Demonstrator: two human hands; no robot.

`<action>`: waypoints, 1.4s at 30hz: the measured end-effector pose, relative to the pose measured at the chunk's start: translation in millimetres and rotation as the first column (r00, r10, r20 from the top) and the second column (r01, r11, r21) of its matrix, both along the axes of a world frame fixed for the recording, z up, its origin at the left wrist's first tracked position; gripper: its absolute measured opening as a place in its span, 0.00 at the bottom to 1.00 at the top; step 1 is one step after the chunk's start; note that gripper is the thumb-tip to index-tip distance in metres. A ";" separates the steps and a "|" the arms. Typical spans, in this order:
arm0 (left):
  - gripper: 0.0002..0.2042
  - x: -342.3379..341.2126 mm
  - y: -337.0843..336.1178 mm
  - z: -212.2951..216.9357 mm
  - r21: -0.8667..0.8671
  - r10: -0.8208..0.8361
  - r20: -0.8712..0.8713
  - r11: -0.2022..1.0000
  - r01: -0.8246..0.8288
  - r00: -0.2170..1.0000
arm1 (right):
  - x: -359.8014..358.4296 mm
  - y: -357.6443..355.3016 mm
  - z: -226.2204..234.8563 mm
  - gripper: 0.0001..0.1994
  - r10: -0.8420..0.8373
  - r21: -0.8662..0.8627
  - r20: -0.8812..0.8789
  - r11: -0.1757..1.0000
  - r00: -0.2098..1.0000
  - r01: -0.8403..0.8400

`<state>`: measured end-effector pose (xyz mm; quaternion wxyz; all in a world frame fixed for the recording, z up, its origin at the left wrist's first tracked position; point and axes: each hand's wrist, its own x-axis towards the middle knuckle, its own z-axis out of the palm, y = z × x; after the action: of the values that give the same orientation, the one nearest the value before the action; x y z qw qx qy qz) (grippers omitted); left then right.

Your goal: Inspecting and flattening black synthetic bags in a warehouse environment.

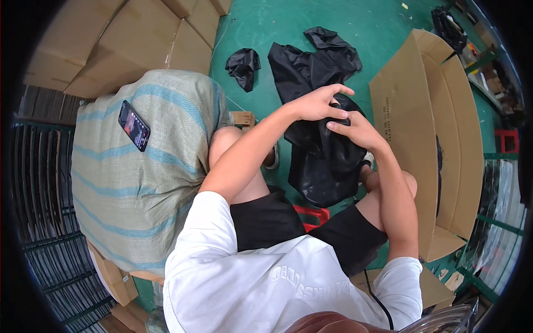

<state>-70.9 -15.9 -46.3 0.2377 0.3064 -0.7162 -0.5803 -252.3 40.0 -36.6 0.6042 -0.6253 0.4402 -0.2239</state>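
A large piece of shiny black fabric (319, 172) hangs in folds between my knees down toward the floor. My right hand (355, 131) has its thumb and fingers around a raised fold of it; some of those fingertips are hidden. Just above, my left hand (322, 104) rests against the same fabric, its thumb and stretched forefinger apart. Beyond my hands, more crumpled black fabric (300, 66) lies on the green floor. A smaller black scrap (243, 67) lies apart to its left.
At my left stands a bulging woven sack (127, 177) with blue stripes and a phone (134, 126) on top. Cardboard boxes (127, 44) are stacked behind it. A tall open carton (408, 105) stands close by my right knee. Part of a red stool (312, 218) shows beneath me.
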 end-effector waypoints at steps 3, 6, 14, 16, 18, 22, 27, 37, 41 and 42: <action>0.35 7.0 -2.4 0.6 0.327 -0.046 -0.215 0.938 0.116 0.976 | -4.8 -8.2 -1.0 0.14 -0.099 0.060 0.042 0.994 0.994 0.096; 0.38 11.2 -3.8 5.4 0.260 -0.021 -0.366 0.957 0.125 0.930 | -12.8 -10.4 9.4 0.12 -0.272 0.283 0.201 0.936 0.941 0.210; 0.22 24.5 -5.2 -10.1 -0.385 0.213 0.517 0.923 0.004 0.829 | -41.2 -6.8 10.2 0.15 -0.447 0.420 0.545 0.878 0.710 0.230; 0.19 20.5 -9.7 -11.0 -0.397 0.263 0.489 0.916 -0.056 0.832 | -48.2 2.5 14.3 0.16 -0.454 0.442 0.660 0.879 0.599 0.179; 0.16 22.8 -15.2 -12.7 -0.407 0.318 0.461 0.906 -0.121 0.828 | -64.5 4.0 0.1 0.18 -0.418 0.426 0.727 0.897 0.546 0.119; 0.16 32.4 -32.5 -39.9 -0.423 0.311 0.619 0.906 -0.027 0.721 | -74.7 5.4 -3.3 0.21 -0.452 0.479 0.794 0.877 0.407 0.040; 0.11 34.2 -44.6 -50.6 -0.397 0.475 0.320 0.853 -0.339 0.820 | -74.4 -10.1 8.5 0.18 -0.442 0.279 0.298 0.888 0.846 0.366; 0.09 15.0 -8.8 -0.9 -0.697 0.344 0.251 0.713 -0.077 0.905 | -8.7 -4.6 8.0 0.39 -0.115 -0.496 -0.079 0.866 0.990 0.061; 0.08 4.1 1.0 1.0 -0.670 0.294 0.211 0.738 -0.081 0.932 | 27.6 2.9 -5.4 0.27 -0.213 -0.395 -0.126 0.907 0.969 0.147; 0.07 5.4 1.0 0.5 -0.659 0.283 0.175 0.745 -0.102 0.943 | 29.0 -0.6 -13.8 0.27 -0.212 -0.395 -0.126 0.907 0.969 0.147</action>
<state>-65.6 -14.9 -45.8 0.2895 0.3539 -0.8600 -0.2264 -223.4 39.4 -50.4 0.4083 -0.7045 0.4925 -0.3073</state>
